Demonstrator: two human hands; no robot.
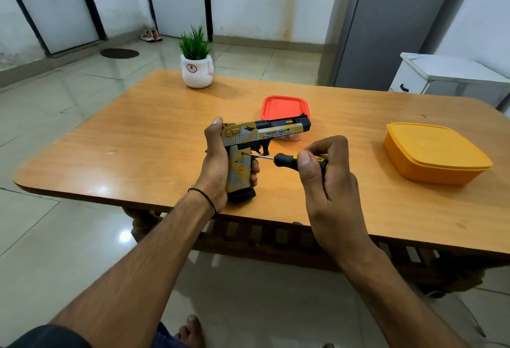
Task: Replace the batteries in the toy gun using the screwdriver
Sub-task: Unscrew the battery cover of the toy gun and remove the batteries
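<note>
A yellow, grey and black toy gun (265,132) stands upright over the wooden table (143,154), barrel pointing right. My left hand (216,165) grips its handle from behind, thumb up by the rear of the slide, fingers curled round the front of the grip. My right hand (325,173) holds the black and yellow handle of a screwdriver (287,160). The thin metal shaft runs left, and its tip touches the upper part of the gun's grip, just behind the trigger. No batteries are visible.
A red lidded box (281,106) sits just behind the gun's barrel. An orange lidded box (433,154) lies at the right of the table. A white pot with a green plant (196,71) stands at the far edge. A white cabinet (452,77) stands beyond the table's right corner.
</note>
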